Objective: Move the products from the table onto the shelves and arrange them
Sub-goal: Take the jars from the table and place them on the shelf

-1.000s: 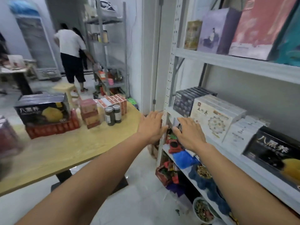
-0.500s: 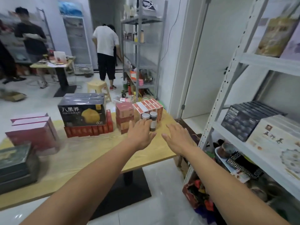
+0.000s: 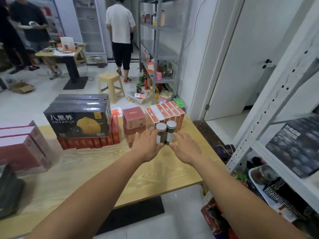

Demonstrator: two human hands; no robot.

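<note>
Two small dark jars with silver lids, the left jar (image 3: 160,134) and the right jar (image 3: 170,132), stand side by side on the wooden table (image 3: 103,169), in front of a row of slim red-and-white boxes (image 3: 165,112). My left hand (image 3: 146,146) reaches the left jar, fingers against its left side and thumb by its base. My right hand (image 3: 185,147) lies flat-fingered just right of the right jar, at or nearly touching it. Neither hand has closed around a jar. The white shelf unit (image 3: 283,171) stands to my right.
The table also holds a stack of small red boxes (image 3: 133,119), a black box (image 3: 77,123) on a row of red boxes (image 3: 86,143), and large pink-red boxes (image 3: 20,145) at the left. The white shelf holds black boxes (image 3: 296,144). Behind the table are a stool (image 3: 111,83), a grey rack (image 3: 160,49) and a person (image 3: 120,31).
My view has turned from the white shelf back to the table. Both hands moved from the shelf edge across to the two jars and now flank them.
</note>
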